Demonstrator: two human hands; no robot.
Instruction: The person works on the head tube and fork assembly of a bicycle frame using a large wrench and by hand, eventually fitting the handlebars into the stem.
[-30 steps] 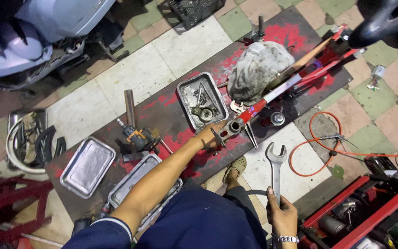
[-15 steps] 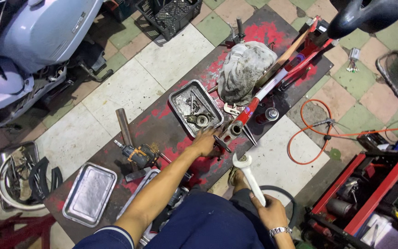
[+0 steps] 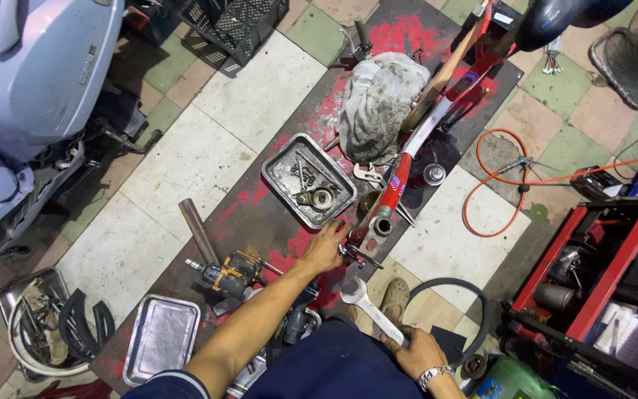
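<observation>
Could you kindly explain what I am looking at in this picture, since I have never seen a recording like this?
This is one view from a camera worn on a person's head, looking down at their own two bare hands over a workshop floor. The left hand rests on the lower end of a red metal frame lying on a dark mat. The right hand grips a large silver wrench. Nearby lie a metal tray holding small parts, an empty tray, a cordless drill, a dirty rag and an orange hose. A pale scooter stands at the left.
</observation>
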